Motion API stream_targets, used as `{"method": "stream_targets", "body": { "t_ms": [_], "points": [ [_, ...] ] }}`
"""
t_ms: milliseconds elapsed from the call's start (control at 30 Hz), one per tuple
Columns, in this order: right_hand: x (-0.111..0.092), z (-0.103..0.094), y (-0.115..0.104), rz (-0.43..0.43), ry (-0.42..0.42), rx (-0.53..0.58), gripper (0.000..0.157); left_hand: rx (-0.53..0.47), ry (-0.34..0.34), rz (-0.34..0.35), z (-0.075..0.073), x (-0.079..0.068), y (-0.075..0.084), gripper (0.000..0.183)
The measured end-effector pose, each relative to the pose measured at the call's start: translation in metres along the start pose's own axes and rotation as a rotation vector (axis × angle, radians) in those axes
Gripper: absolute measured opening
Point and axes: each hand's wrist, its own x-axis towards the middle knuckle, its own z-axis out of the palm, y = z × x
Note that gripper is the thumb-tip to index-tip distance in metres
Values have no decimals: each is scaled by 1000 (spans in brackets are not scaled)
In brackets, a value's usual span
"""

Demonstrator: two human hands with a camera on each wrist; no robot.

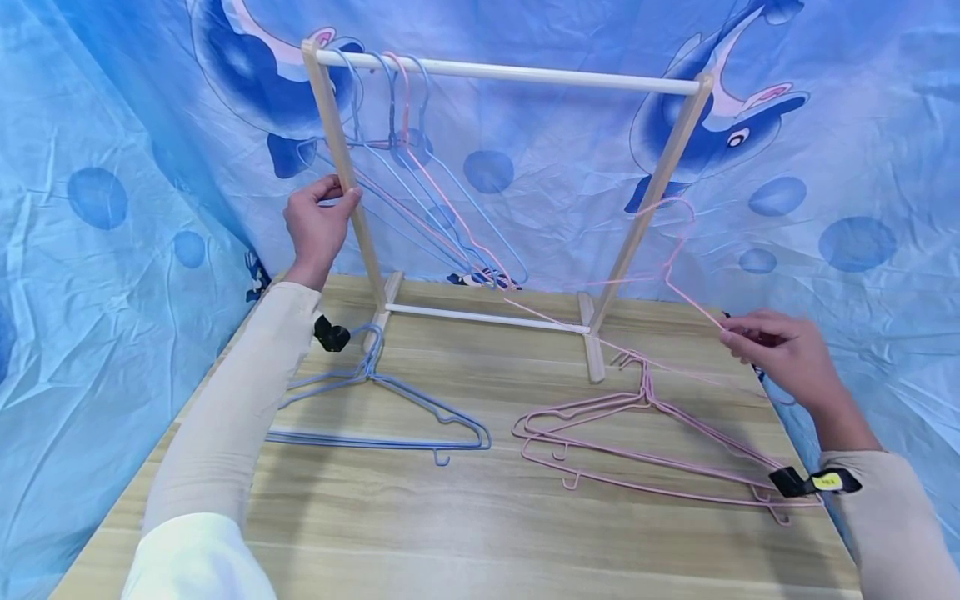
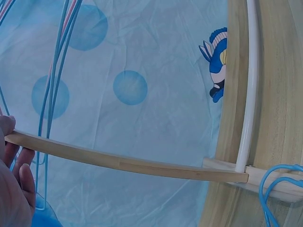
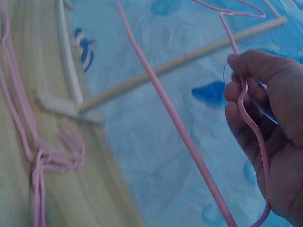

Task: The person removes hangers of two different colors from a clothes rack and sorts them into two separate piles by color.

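My left hand (image 1: 318,218) grips the left wooden post (image 2: 118,161) of a small clothes rack, thumb on one side and fingers curled on the other. My right hand (image 1: 787,354) pinches a pink wire clothes hanger (image 3: 180,125) by one shoulder. That hanger is held in the air at the rack's right side, its hook near the right post (image 1: 651,196). Several blue and pink hangers hang bunched at the left end of the white top rail (image 1: 525,73).
Blue hangers (image 1: 375,444) lie on the wooden table (image 1: 450,533) at left. Several pink hangers (image 1: 647,383) lie stacked at right, below my right hand. A white lower bar (image 1: 480,317) joins the rack's feet. Behind stands a blue dolphin-print curtain (image 1: 555,225).
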Motion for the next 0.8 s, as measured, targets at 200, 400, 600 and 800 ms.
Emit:
{"method": "stream_targets", "body": {
  "t_ms": [200,400,600,800],
  "points": [
    [-31,-10,18,31,-79,-17,21,-4,7,5,0,0,0,33],
    [-61,-16,34,150,-137,-56,17,-8,6,7,1,0,0,33],
    [-80,-19,49,230,-212,-39,16,-2,7,13,2,-1,0,32],
    [-94,-17,66,284,-290,-7,16,-3,8,2,1,-1,0,35]
  ]
}}
